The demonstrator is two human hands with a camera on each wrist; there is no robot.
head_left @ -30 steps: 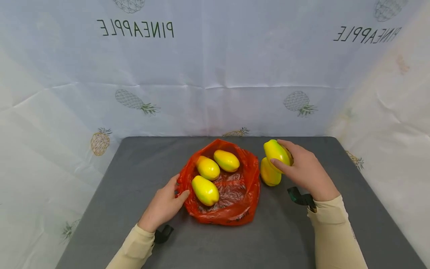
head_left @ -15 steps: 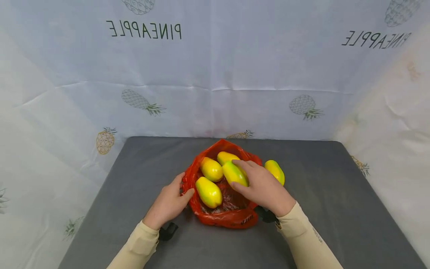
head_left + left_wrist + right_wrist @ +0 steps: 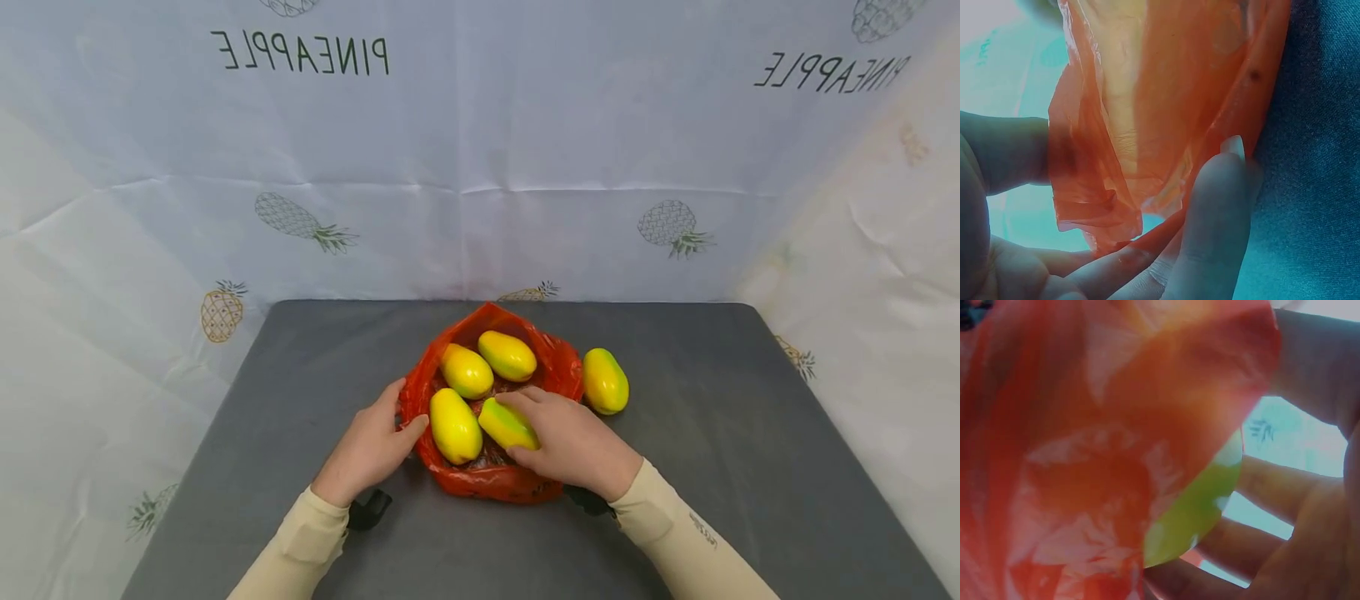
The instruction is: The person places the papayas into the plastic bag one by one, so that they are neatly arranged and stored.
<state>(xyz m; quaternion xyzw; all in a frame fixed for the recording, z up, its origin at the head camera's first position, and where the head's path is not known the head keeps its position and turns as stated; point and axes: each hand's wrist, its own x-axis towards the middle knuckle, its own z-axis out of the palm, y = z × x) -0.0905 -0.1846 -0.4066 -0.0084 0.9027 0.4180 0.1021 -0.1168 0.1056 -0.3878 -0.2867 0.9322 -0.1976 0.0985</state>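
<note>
A red plastic bag (image 3: 491, 483) stands with its mouth spread wide on the dark table. My left hand (image 3: 371, 450) holds the bag's left rim; in the left wrist view, the thin plastic (image 3: 1085, 156) runs between thumb and fingers. Reaching in over the right side, my right hand (image 3: 566, 437) grips a yellow-green papaya (image 3: 507, 423) inside the bag. The right wrist view has this papaya (image 3: 1197, 515) partly covered by the red film, with fingers around it. Several other papayas (image 3: 455, 427) lie in the bag, to the left and back of the held one.
One more papaya (image 3: 605, 382) lies on the grey tabletop (image 3: 697, 467), close beside the bag's right edge. A white cloth (image 3: 465, 150) printed with pineapples hangs behind the table and along both sides.
My right hand has carried the papaya from above the one on the table, leftward over the rim, and down into the bag. My left hand has stayed at the bag's left rim.
</note>
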